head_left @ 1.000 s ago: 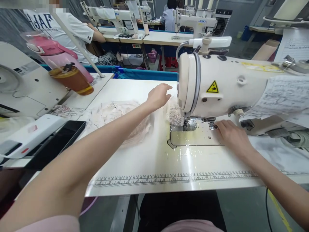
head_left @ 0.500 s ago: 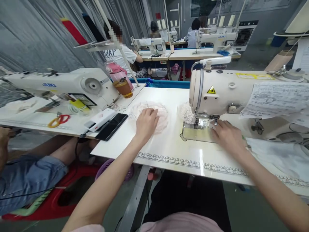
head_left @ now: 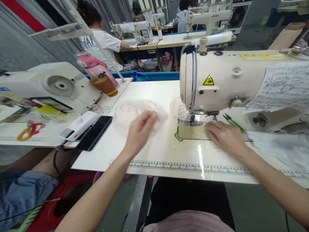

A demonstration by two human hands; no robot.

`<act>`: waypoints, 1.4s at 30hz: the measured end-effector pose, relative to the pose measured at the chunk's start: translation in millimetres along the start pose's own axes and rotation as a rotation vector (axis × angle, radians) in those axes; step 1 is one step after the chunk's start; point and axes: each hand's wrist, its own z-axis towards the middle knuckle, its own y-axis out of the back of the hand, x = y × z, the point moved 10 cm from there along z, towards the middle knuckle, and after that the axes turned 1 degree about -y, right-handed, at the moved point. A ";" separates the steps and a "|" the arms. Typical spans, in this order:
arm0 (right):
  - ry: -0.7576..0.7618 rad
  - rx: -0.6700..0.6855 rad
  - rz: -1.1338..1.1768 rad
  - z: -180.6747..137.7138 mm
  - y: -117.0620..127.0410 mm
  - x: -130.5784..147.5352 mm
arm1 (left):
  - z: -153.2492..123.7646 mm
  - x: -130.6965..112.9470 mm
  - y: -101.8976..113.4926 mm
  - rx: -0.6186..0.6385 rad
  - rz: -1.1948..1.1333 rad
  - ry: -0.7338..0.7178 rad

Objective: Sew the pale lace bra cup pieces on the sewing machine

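A pale pink lace piece (head_left: 123, 114) lies crumpled on the white table, left of the sewing machine (head_left: 217, 83). My left hand (head_left: 141, 129) is over its right part, fingers curled in and pinching the lace; motion blurs both. Another whitish lace piece (head_left: 181, 109) rests behind and left of the presser foot (head_left: 193, 120), partly covered by the machine head. My right hand (head_left: 224, 134) is on the machine bed just right of the foot. Its fingers are bent and pressed together; what is between the fingertips is hidden.
Green-handled thread snips (head_left: 234, 123) lie behind my right hand. White cloth (head_left: 277, 148) is at the right. A ruler strip (head_left: 178, 166) runs along the front edge. On the left are a black phone (head_left: 95, 132), scissors (head_left: 30, 130) and a brown cup (head_left: 104, 84). A co-worker's leg (head_left: 45, 164) is beside the table.
My left hand has gone from lying spread on the lace to curled fingers, and the lace has shifted. My right hand remains by the foot. The view has moved closer, revealing the snips.
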 end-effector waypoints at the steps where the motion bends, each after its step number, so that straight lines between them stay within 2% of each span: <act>1: 0.001 0.016 -0.001 0.4 -0.8 -0.3 | -8.8 -4.8 -36.6 0.265 -0.045 -0.014; 2: -0.003 0.032 -0.008 0.8 -1.5 -1.4 | -23.9 -12.0 -69.7 0.511 -0.065 -0.059; 3: -0.012 0.050 -0.019 1.2 -2.2 -3.4 | -40.9 -20.3 -94.7 0.697 -0.058 -0.133; 4: -0.022 0.072 -0.028 1.5 -3.0 -5.6 | -56.0 -28.2 -111.6 0.811 -0.022 -0.230; 5: -0.030 0.092 -0.029 1.8 -3.5 -7.4 | -66.3 -35.4 -120.5 0.836 0.040 -0.342; 7: -0.040 0.119 0.015 3.0 -3.5 -8.9 | -77.1 -44.0 -125.5 0.741 0.224 -0.524; 9: -0.010 0.114 0.133 6.2 -1.5 -3.5 | -84.5 -45.3 -125.0 0.643 0.406 -0.632; 13: 0.247 0.042 0.413 15.0 5.4 30.4 | -95.0 -39.2 -127.6 0.678 0.505 -0.751; 15: 0.359 0.002 0.429 16.8 4.5 43.5 | -91.2 -36.7 -127.5 0.684 0.497 -0.767; 17: 0.397 -0.006 0.377 17.7 -3.1 47.6 | -84.0 -36.1 -127.3 0.651 0.506 -0.763; 20: 0.374 0.030 0.316 16.4 -17.7 42.3 | -70.1 -33.6 -127.5 0.547 0.560 -0.682; 23: 0.341 0.026 0.285 13.5 -21.5 34.9 | -56.8 -24.9 -131.4 0.483 0.594 -0.556; 30: 0.305 -0.027 0.207 16.4 -16.4 27.8 | -31.2 -11.0 -147.8 0.561 0.451 -0.496; 33: 0.289 -0.009 0.187 18.6 -20.8 25.5 | -25.0 -11.1 -148.4 0.525 0.503 -0.548; 38: 0.234 -0.027 0.118 19.5 -23.0 21.6 | -28.8 -19.5 -149.7 0.415 0.748 -0.762; 42: 0.218 -0.014 0.076 19.5 -25.2 21.1 | -26.9 -20.2 -148.7 0.366 0.789 -0.805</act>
